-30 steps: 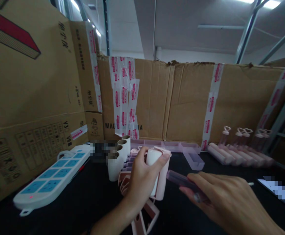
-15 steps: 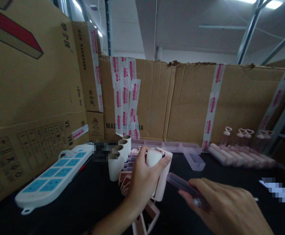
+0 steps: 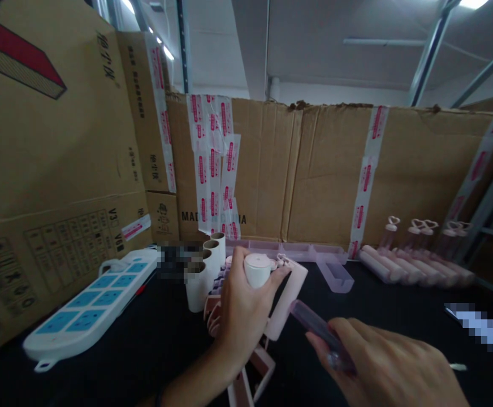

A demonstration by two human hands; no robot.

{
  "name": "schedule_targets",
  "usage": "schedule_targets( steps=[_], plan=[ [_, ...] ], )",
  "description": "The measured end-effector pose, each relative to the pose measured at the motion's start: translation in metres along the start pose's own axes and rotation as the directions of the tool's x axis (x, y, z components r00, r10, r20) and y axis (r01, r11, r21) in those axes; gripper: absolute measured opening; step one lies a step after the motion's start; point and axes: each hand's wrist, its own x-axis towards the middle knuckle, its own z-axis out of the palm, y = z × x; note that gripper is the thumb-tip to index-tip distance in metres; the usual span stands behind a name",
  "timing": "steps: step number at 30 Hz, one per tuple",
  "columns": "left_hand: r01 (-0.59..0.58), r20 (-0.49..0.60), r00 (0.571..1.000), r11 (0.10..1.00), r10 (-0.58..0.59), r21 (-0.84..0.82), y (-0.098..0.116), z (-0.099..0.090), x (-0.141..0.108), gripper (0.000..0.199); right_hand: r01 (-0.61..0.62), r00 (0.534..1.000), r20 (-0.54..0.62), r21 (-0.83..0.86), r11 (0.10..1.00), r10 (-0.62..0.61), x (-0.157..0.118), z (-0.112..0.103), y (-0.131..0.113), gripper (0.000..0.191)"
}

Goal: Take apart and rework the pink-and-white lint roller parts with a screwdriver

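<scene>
Pink plastic holder point(image 3: 286, 299) with a white roll point(image 3: 257, 270) in it, being held upright above the black desk point(image 3: 145, 345), just in front of the chest. Left hand point(image 3: 240, 311) wrapping around roll and holder, grip closed on both, thumb on the near side and fingertips point(image 3: 281, 273) pressing the top edge. Right hand point(image 3: 382, 367) closing its grip on a clear pinkish handle point(image 3: 314, 328), tip aiming at the lower end of the holder, nearly touching it.

Doing this well, judging by the pose: keeping the holder steady, lining the handle up straight with the opening rather than at a slant, pushing gently, not squeezing the roll out of shape.

Lying below the left wrist, more pink frames point(image 3: 250, 379) in a loose heap. Standing just behind, a row of white cardboard tubes point(image 3: 206, 265). Resting farther left, a white and blue power strip point(image 3: 89, 308). Sitting behind the hands, shallow pink trays point(image 3: 293, 251) along the cardboard wall point(image 3: 314, 169), one clear tray point(image 3: 335, 276) apart from them. Lined up at far right, finished pink rollers point(image 3: 403, 270) side by side, heart-shaped ends pointing away.
</scene>
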Motion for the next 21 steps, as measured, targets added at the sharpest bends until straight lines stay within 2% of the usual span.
schedule_targets(
  steps=[3, 5, 7, 9, 11, 13, 16, 21],
  plan=[
    [0.058, 0.001, 0.998, 0.986, -0.058, -0.155, 0.002, -0.004, 0.007, 0.046, -0.043, 0.998, 0.039, 0.008, 0.999, 0.043, -0.001, 0.0, 0.004, 0.044],
    [0.091, 0.0, 0.995, 0.951, -0.096, -0.295, 0.004, -0.007, 0.011, 0.051, -0.119, 0.988, 0.105, 0.056, 0.991, 0.113, -0.004, 0.003, 0.014, 0.042],
    [0.136, 0.01, 0.989, 0.889, -0.146, -0.437, 0.008, -0.009, 0.014, 0.052, -0.254, 0.951, 0.216, 0.129, 0.959, 0.223, -0.009, 0.009, 0.03, 0.041],
    [0.218, 0.051, 0.972, 0.802, -0.229, -0.556, 0.012, -0.01, 0.016, 0.048, -0.389, 0.878, 0.376, 0.204, 0.898, 0.295, -0.015, 0.017, 0.049, 0.038],
    [0.338, 0.124, 0.932, 0.693, -0.34, -0.637, 0.015, -0.012, 0.017, 0.04, -0.453, 0.802, 0.542, 0.279, 0.847, 0.25, -0.022, 0.025, 0.069, 0.034],
    [0.429, 0.202, 0.888, 0.584, -0.414, -0.689, 0.017, -0.012, 0.018, 0.034, -0.451, 0.757, 0.64, 0.362, 0.816, 0.134, -0.027, 0.033, 0.085, 0.028],
    [0.469, 0.275, 0.866, 0.487, -0.419, -0.737, 0.018, -0.014, 0.018, 0.029, -0.407, 0.76, 0.65, 0.462, 0.788, 0.011, -0.031, 0.04, 0.096, 0.02],
    [0.501, 0.326, 0.854, 0.47, -0.406, -0.727, 0.017, -0.011, 0.017, 0.032, -0.346, 0.79, 0.611, 0.52, 0.781, -0.057, -0.022, 0.046, 0.096, 0.012]
  ],
)
